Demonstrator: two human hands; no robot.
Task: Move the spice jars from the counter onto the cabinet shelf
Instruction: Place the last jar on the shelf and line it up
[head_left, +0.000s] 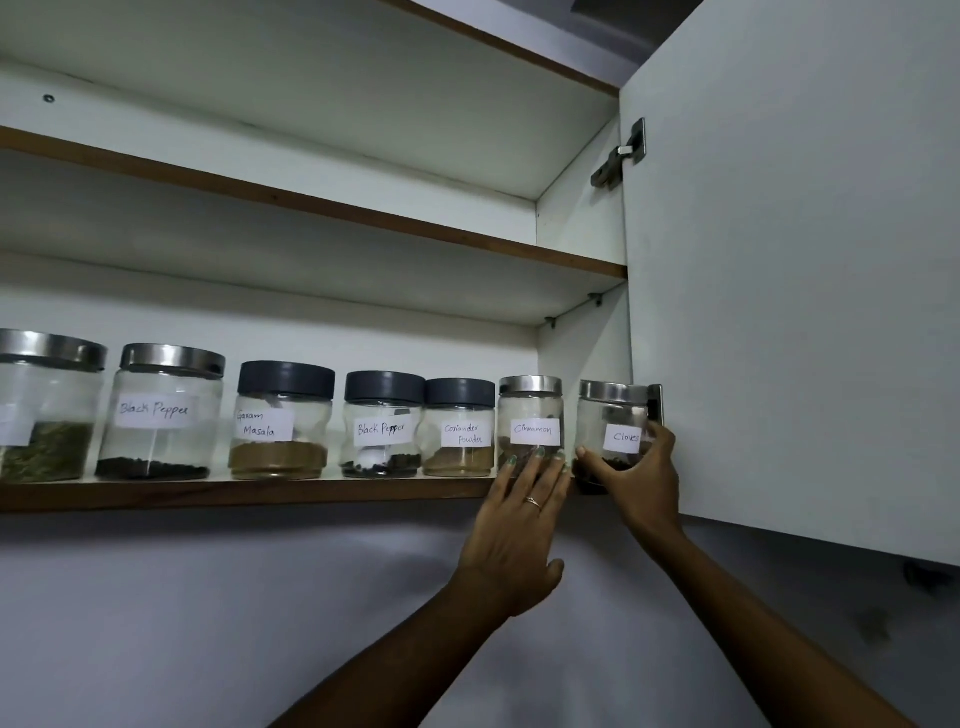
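Observation:
Several labelled spice jars stand in a row on the lowest cabinet shelf (249, 492). At the right end is the glass jar marked Cloves (613, 415), steel-lidded, at the shelf's front edge. My right hand (641, 480) grips it, thumb across the front and fingers round its right side. Beside it stands the Cinnamon jar (531, 415). My left hand (519, 525) reaches up with straight fingers, the fingertips touching the lower front of the Cinnamon jar. Further left are Coriander Powder (459, 428), Black Pepper (383, 423) and Garam Masala (283, 418).
The white cabinet door (805, 260) stands open at the right, close to my right hand and the Cloves jar. Two larger steel-lidded jars (161, 410) fill the shelf's left part. A higher shelf (311, 200) holds nothing visible. A plain wall lies below.

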